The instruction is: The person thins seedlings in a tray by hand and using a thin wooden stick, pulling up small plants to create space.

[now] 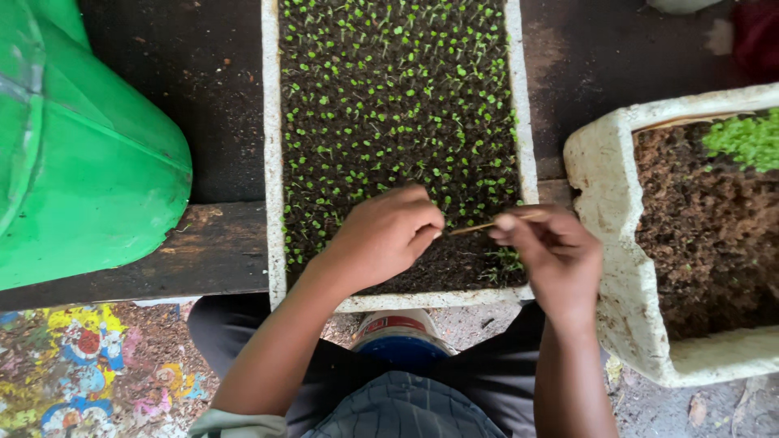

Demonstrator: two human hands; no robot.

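The stick's (487,226) right end is hidden in the right hand (552,251), by which it is pinched. It is laid nearly level, its free tip pointed left, just short of the left hand (381,235), which is curled shut over the seedling tray (272,162); whether anything is held there cannot be told.

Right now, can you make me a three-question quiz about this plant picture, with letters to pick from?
1. Where is the big green bucket? A left of the seedling tray B inside it C right of it
2. What colour are the seedlings? A red B green C yellow
3. What is the right hand doing? A lying flat open B pinching a thin stick C holding a cup

Answers: 1 A, it fills the left edge. 2 B, green sprouts cover dark soil. 3 B, fingers pinch the stick, pointing toward the left hand.
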